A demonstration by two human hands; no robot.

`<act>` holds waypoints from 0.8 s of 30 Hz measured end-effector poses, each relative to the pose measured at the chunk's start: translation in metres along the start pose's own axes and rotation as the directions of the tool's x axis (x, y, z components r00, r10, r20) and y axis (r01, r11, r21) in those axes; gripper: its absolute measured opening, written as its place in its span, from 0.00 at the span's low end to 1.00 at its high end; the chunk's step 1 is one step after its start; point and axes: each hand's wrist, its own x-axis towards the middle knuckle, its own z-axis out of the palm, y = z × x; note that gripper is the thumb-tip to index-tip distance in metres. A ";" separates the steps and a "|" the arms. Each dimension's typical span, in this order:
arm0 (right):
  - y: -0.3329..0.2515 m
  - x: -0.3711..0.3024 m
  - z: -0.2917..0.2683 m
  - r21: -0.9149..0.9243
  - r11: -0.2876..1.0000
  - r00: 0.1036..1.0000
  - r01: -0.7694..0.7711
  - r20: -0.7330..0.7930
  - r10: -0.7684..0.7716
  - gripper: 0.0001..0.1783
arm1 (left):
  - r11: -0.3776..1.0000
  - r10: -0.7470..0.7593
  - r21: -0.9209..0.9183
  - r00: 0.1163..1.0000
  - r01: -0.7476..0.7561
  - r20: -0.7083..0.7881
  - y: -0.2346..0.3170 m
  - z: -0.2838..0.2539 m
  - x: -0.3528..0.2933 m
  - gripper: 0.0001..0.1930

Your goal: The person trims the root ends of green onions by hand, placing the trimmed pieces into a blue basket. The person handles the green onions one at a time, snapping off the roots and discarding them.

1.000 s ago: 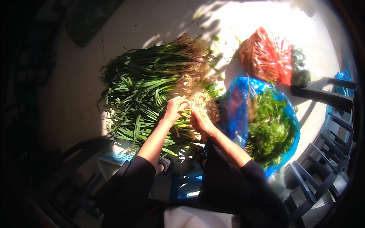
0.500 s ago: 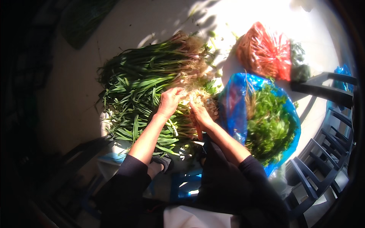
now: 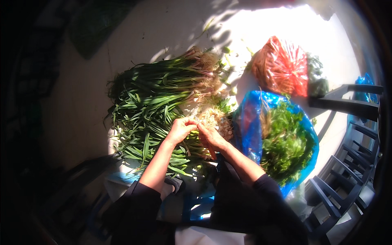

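Observation:
A broad pile of green garlic-like stalks (image 3: 143,98) lies in front of me, long flat leaves to the left, pinkish stems and pale roots (image 3: 206,67) to the right. Over its near right part, my left hand (image 3: 181,128) is closed in a pinch, fingertips meeting those of the other hand. What it pinches is too small to make out. My right hand (image 3: 210,136) is closed too, with a narrow orange-brown handle (image 3: 213,154) sticking out below the palm; the rest of that tool is hidden. Pale root trimmings (image 3: 218,118) lie just beyond the fingers.
Right of my hands stands an open blue plastic bag (image 3: 250,122) full of leafy green herbs (image 3: 286,143). Behind it sit a tied red bag (image 3: 281,67) and a dark green bag (image 3: 317,77). Dark chairs (image 3: 343,183) line the right side. A dark green bundle (image 3: 96,28) lies far left.
Both hands have drawn together, and their fingertips now meet. The whole view has shifted slightly, so the pile and bags appear lower.

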 end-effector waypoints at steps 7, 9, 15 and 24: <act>0.000 -0.005 0.000 0.010 0.998 0.995 0.055 -0.085 -0.054 0.24 | 0.987 0.156 -0.022 0.979 -0.160 -0.134 -0.032 0.019 0.016 0.05; 0.001 -0.013 0.008 -0.072 0.991 0.992 0.114 -0.044 -0.117 0.22 | 0.952 0.248 0.247 0.927 -0.180 -0.283 -0.038 0.021 0.022 0.06; -0.001 -0.011 -0.007 0.252 0.964 0.977 -0.080 -0.174 0.126 0.32 | 0.687 0.599 0.653 0.758 -0.319 -0.260 -0.030 0.021 0.046 0.15; 0.001 -0.006 -0.005 0.225 0.974 0.956 -0.004 -0.285 0.070 0.25 | 0.386 0.580 0.917 0.798 -0.095 -0.161 -0.028 0.001 0.086 0.13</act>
